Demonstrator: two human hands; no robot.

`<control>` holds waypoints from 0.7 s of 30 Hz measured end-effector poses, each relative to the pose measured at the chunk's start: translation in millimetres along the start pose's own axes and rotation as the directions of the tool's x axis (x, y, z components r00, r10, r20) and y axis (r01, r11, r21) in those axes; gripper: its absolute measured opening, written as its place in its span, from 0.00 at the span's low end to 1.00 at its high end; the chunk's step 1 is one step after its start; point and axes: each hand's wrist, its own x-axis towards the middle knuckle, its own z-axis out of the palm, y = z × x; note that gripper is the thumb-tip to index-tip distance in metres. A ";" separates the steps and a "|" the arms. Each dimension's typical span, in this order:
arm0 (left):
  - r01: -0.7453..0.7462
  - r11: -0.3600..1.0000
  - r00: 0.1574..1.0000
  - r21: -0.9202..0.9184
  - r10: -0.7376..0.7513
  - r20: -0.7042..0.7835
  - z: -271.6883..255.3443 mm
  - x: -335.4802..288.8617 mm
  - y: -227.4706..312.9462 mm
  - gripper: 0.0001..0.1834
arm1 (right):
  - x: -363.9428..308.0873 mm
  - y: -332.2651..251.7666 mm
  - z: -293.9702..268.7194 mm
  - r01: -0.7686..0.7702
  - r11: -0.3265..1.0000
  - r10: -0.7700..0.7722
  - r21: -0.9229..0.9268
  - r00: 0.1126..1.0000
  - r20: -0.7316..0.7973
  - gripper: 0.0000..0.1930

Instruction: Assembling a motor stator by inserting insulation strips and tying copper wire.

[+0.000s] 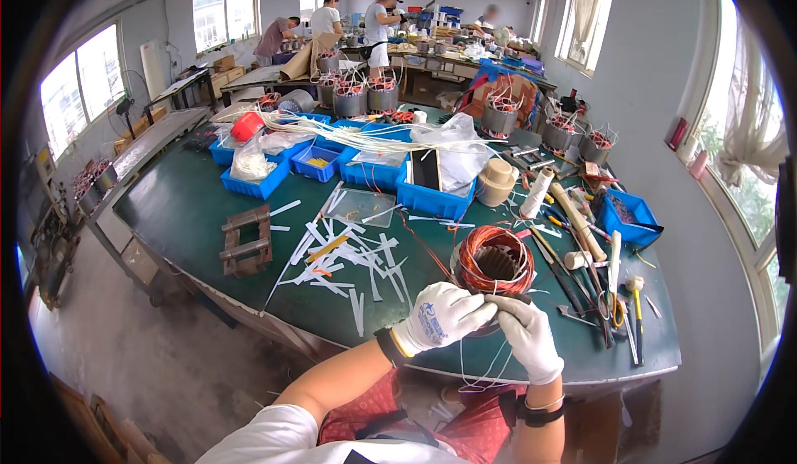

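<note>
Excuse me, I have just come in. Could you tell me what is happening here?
A white-gloved person is working at a green table. Their left hand and right hand meet at the near side of a ring wound with copper-coloured wire; exactly what they pinch is unclear. Thin white cord hangs below. White strips lie scattered to the left, tools to the right. Other people stand farther back.

Blue bins [436, 204] crowd your green table [183, 207] — a brown frame [246, 253] to your left — as co-workers [377, 28] stand beyond.
</note>
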 end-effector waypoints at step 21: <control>0.492 -0.688 0.263 -0.534 -0.467 0.844 1.5 -14.8 45.1 0.12 | -32.3 -7.5 45.9 -0.125 0.946 -0.027 -0.299 0.889 -0.456 0.06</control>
